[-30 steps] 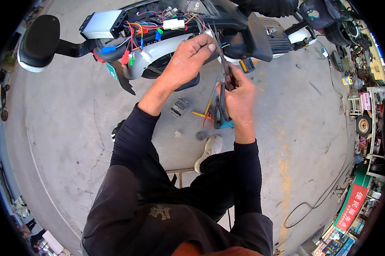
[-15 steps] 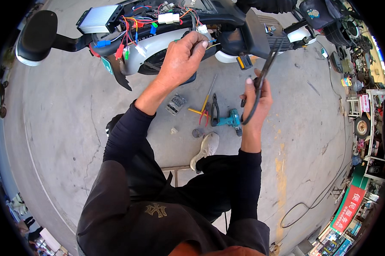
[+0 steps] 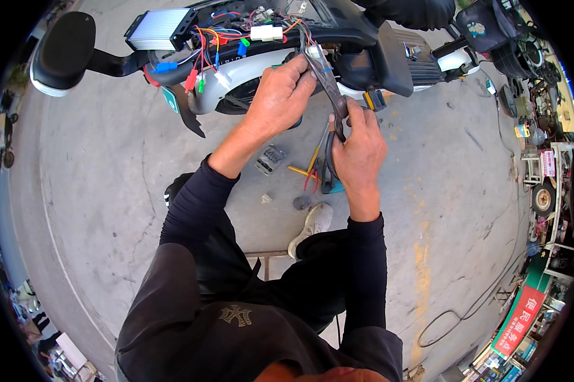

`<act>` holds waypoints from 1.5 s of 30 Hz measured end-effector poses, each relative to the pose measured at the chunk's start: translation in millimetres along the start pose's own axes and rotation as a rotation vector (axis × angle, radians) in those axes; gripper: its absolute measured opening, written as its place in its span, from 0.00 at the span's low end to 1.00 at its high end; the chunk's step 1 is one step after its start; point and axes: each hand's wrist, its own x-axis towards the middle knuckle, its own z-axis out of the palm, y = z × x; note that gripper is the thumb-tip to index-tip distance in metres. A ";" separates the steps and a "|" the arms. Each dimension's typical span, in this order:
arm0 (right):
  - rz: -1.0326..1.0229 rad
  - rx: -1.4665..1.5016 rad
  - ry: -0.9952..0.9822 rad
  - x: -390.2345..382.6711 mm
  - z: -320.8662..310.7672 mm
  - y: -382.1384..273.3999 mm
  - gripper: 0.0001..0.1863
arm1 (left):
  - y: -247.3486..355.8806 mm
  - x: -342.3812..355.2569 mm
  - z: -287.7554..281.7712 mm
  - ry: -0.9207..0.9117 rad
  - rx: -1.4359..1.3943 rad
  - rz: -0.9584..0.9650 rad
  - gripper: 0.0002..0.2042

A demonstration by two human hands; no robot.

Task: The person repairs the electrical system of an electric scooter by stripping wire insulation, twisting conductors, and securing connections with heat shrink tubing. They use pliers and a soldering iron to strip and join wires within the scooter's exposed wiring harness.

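My left hand pinches wiring that hangs from an electric scooter, beside the tips of dark long-bladed shears. My right hand is closed on the shears' handles, its blades angled up to the wires at my left fingertips; whether they touch a wire I cannot tell. Left of my hands are a silver finned controller box, a white connector block and coloured plugs on loose wires.
On the concrete floor below lie a small clear case, a yellow T-handle tool, red-handled pliers and a partly hidden teal drill. My shoe is near them. Shelving with a wheel and a cable stand along the right.
Half a second ago the shears were out to the right, clear of the wires; now they have swung left and up against my left fingertips. My left hand has moved slightly right.
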 end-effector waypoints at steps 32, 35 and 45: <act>0.203 0.249 -0.055 -22.7 -5.8 -22.3 0.21 | -8.6 -11.0 6.4 0.202 0.311 0.256 0.05; 0.144 0.136 -0.031 -24.1 -3.1 -22.9 0.21 | -9.1 -11.6 6.6 0.211 0.401 0.316 0.06; 0.082 -0.075 -0.079 -21.4 -15.9 -12.6 0.28 | -15.1 -9.8 13.0 0.250 0.561 0.532 0.08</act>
